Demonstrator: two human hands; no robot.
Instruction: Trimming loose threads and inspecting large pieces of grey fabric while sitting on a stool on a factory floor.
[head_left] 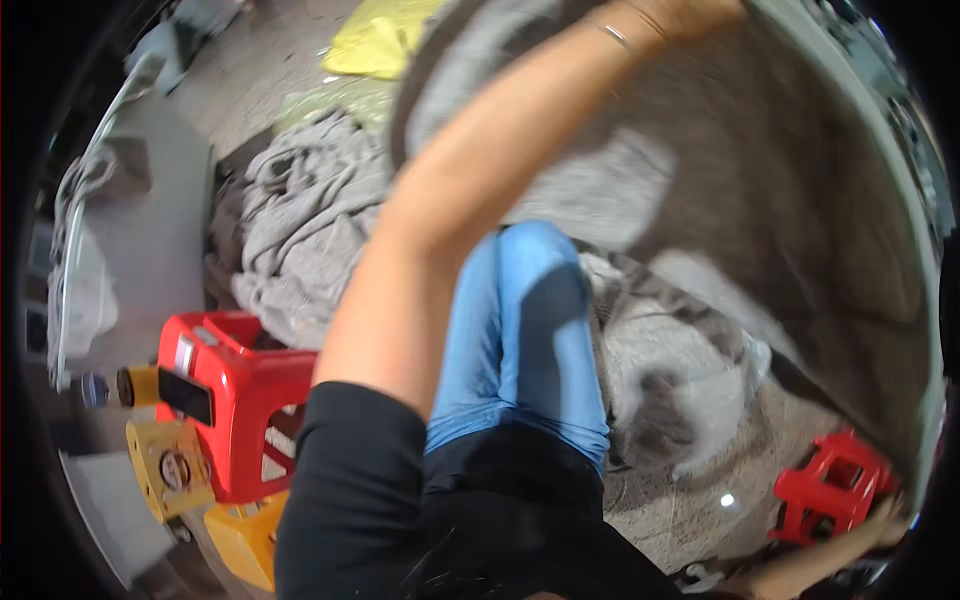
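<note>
A large brown-grey cloth (790, 170) with a pale hem hangs spread out in front of me, from the top of the view down the right side. My left arm crosses over my jeans to the upper right, where my left hand (690, 15) grips the cloth near its hem; the fingers are partly cut off by the frame. Far down on the right, my right hand (885, 525) holds the other end of the hem, small and blurred near the rim. Lighter grey patches show on the cloth's surface.
A heap of grey cloths (310, 210) lies on the left. Beside it, a red stool (230, 400) carries a dark phone (187, 397). A yellow plastic bag (380, 38) lies beyond. A clear-wrapped bundle (680, 380) and another red stool (830, 485) are to the right.
</note>
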